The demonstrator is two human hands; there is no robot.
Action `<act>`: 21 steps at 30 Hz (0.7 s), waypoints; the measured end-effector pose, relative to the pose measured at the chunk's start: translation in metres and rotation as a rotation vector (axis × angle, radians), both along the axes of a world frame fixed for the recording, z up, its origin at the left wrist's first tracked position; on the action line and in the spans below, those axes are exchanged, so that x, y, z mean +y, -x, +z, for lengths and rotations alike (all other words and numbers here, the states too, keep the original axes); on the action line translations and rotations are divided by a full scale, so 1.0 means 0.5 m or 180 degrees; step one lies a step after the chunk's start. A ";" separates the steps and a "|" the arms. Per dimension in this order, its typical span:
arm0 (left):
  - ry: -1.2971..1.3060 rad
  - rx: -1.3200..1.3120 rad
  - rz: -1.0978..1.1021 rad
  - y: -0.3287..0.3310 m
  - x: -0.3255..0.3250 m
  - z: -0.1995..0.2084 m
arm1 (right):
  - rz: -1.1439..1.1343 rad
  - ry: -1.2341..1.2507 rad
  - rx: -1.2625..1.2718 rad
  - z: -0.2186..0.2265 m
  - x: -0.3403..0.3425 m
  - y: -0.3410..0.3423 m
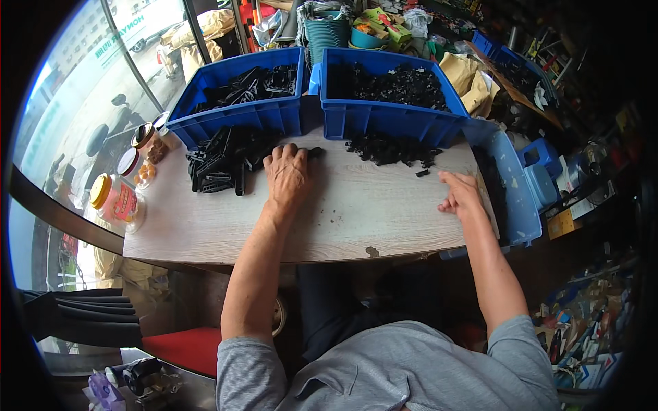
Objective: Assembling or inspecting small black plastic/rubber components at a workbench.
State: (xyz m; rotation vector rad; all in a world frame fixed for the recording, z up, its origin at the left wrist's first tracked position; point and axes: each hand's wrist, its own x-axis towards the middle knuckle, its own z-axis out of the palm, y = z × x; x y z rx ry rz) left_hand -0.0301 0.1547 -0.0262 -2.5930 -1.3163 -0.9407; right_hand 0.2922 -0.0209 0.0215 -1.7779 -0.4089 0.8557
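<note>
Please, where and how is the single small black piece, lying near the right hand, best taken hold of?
The small black piece is probably best pinched across its narrow width, from above and the near right: it looks short and slim, and lies just apart from the black pile beyond it, toward the right hand.

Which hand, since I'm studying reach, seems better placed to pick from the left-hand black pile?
Probably the left hand: it is at that black pile, while the right hand is across the table, nearer the small black pieces.
</note>
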 end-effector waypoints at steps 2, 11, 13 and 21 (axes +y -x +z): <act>0.0034 -0.0047 0.0082 0.005 -0.002 0.001 | 0.0146 0.0255 -0.0101 0.005 0.030 0.019; -0.0266 -0.1506 -0.0206 -0.027 -0.119 0.020 | 0.0436 0.1013 -0.0813 0.011 0.095 0.048; 0.0562 -0.2041 -0.0310 -0.051 -0.189 0.022 | 0.0414 0.0938 -0.0826 0.016 0.090 0.049; 0.3272 -0.3658 -0.0995 -0.141 -0.315 -0.002 | 0.0489 0.0831 -0.0716 0.013 0.070 0.052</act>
